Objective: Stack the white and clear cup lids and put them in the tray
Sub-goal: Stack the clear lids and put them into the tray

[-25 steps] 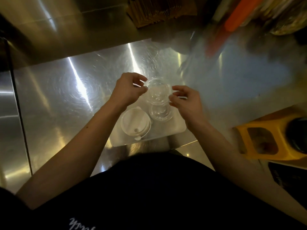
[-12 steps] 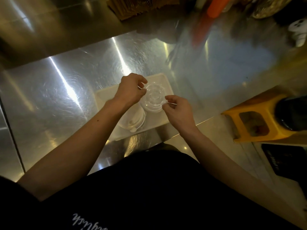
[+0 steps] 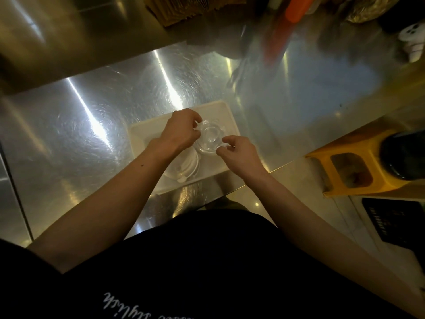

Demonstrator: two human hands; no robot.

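A scratched steel bench (image 3: 96, 125) carries a pale tray (image 3: 147, 132). A yellow stool (image 3: 331, 162) stands to the right. Over the tray, the left hand (image 3: 181, 132) and right hand (image 3: 241, 155) each close their grip on opposite rims of the clear lids (image 3: 210, 140). The white lids (image 3: 186, 166) lie in the tray, just beside them.

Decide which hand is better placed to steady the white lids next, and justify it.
Left. The left hand sits directly beside the white lids in the tray; the right hand is across the clear lid.
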